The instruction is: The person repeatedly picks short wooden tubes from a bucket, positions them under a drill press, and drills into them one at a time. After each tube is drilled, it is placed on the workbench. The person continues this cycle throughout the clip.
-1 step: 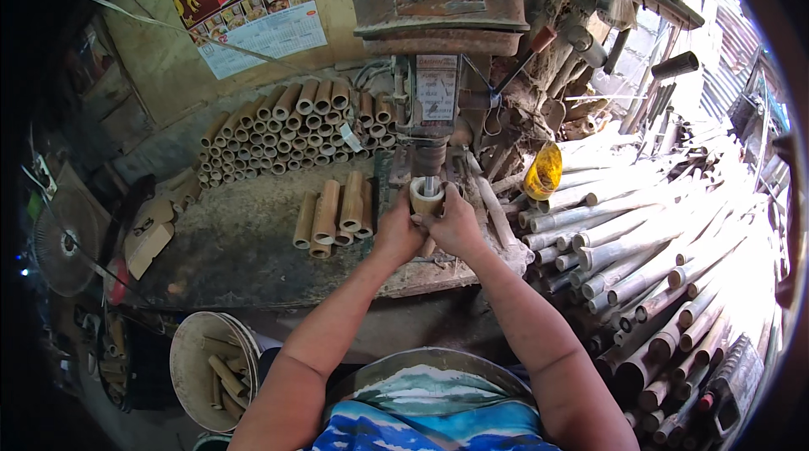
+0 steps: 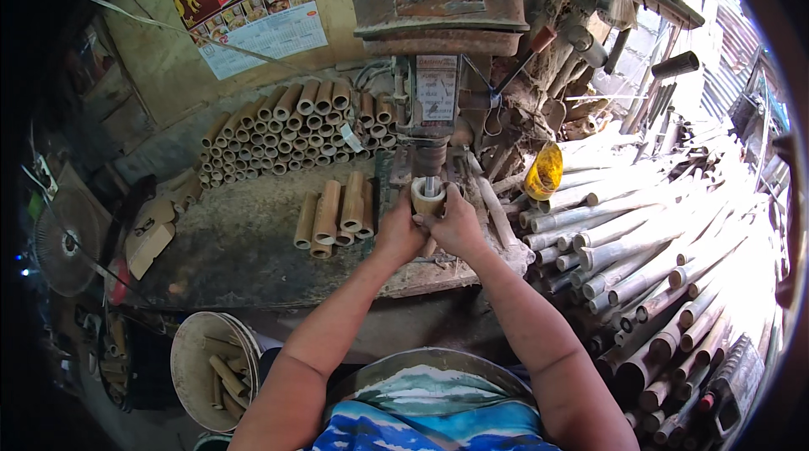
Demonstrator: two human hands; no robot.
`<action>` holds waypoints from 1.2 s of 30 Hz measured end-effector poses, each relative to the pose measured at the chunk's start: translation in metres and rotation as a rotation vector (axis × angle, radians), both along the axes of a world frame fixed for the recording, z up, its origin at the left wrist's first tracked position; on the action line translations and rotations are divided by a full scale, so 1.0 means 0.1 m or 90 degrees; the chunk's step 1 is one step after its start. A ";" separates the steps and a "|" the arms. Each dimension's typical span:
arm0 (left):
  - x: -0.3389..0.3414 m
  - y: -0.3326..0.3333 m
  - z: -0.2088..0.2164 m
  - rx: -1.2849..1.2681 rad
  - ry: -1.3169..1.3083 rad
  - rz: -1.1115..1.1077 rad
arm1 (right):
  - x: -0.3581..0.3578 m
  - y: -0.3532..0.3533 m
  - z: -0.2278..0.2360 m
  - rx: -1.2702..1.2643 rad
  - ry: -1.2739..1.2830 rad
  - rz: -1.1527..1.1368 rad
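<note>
Both of my hands grip a short bamboo tube (image 2: 428, 204) below the drill press (image 2: 438, 8). My left hand (image 2: 399, 228) wraps its left side and my right hand (image 2: 458, 223) its right, thumbs meeting in front. Straight down into the tube's open upper end reaches the metal bit (image 2: 430, 186), whose tip is hidden inside. Fingers on the far side are out of sight. Left of my hands, a small stack of cut bamboo tubes (image 2: 329, 206) lies on the worktable (image 2: 227, 240).
Many cut tubes (image 2: 286, 131) are piled against the back wall. Long bamboo poles (image 2: 632, 257) fill the right side, near a yellow container (image 2: 543, 171). A white bucket (image 2: 190, 367) with bamboo pieces stands at lower left, a fan (image 2: 69, 240) at far left.
</note>
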State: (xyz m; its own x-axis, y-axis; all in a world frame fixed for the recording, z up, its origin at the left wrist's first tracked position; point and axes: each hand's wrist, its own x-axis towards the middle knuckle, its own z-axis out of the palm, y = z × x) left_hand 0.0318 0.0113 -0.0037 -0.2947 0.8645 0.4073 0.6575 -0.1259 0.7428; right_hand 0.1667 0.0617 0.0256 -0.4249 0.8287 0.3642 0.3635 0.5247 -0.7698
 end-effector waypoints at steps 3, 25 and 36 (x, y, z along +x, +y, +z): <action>0.03 0.01 0.01 0.014 -0.003 -0.017 | 0.02 0.01 -0.02 0.007 0.016 -0.003; 0.21 -0.09 0.15 0.019 -0.016 -0.046 | 0.23 -0.14 0.12 0.022 0.018 -0.006; 0.02 0.04 0.06 -0.072 -0.057 -0.132 | 0.17 -0.14 0.11 -0.003 -0.044 -0.033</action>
State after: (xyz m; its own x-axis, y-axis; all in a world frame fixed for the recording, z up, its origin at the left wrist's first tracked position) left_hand 0.0337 0.0149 0.0024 -0.1369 0.9486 0.2853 0.5572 -0.1644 0.8140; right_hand 0.1841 0.0475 0.0363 -0.4053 0.8519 0.3316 0.4432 0.5003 -0.7438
